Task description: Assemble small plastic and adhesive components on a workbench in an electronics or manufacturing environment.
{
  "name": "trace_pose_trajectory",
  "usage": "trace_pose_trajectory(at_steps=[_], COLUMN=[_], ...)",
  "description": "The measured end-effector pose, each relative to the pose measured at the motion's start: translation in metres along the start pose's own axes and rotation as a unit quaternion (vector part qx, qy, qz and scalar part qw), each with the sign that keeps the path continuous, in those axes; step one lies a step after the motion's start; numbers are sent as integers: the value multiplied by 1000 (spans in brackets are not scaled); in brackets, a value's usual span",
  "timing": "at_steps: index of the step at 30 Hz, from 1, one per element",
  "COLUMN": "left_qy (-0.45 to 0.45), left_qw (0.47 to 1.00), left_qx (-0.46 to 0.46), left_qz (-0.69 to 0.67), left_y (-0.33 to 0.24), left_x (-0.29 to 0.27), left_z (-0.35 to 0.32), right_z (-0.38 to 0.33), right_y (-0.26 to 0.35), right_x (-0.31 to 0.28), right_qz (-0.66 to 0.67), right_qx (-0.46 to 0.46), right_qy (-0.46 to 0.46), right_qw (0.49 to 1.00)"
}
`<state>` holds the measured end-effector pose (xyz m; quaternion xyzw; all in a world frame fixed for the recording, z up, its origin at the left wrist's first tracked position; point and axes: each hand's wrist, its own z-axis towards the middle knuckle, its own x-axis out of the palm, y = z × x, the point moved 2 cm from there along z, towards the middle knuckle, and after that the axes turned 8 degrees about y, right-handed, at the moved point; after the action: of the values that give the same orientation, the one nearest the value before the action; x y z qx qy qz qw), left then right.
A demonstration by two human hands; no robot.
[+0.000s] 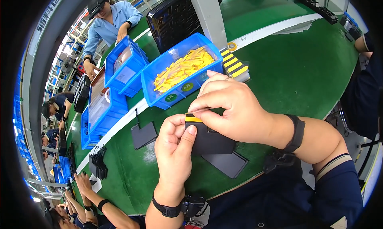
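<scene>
Closest to the camera, the left hand [174,149] grips a flat black card [207,139] from below, with the thumb pressed on its front. The right hand [231,109] pinches a yellow strip [194,119] along the card's top edge with closed fingers. The card is held up above the green table [295,73].

Two more black cards lie flat on the table: one [227,164] just under the hands, one [143,135] to the left. A blue bin [159,94] behind the hands is full of yellow strips [184,68]. Three other blue bins [127,66] sit further left. A small pile of yellow-striped black cards [234,66] lies beside the full bin.
</scene>
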<state>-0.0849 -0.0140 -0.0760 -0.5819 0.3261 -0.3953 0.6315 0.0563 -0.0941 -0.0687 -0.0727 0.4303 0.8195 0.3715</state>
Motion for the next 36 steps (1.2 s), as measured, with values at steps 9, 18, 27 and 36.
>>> trace_pose_trajectory(at_steps=[9,18,27,36], left_qy=[1,-46,2,-33], left_qw=[1000,998,1000,996], left_qx=[1,32,-9,75], left_qz=[14,6,-23,-45], left_y=[0,-1,2,2], left_x=[4,1,1,1], left_z=[-1,-2,-2,0], right_z=[0,4,5,-2], right_y=[3,-4,8,16], right_x=[1,-4,-12,0], right_qz=[-91,-78,-246,-120], right_qx=[-34,-7,-156,-138], right_qy=[-18,43,-52,-27], right_qw=[995,996,955,983])
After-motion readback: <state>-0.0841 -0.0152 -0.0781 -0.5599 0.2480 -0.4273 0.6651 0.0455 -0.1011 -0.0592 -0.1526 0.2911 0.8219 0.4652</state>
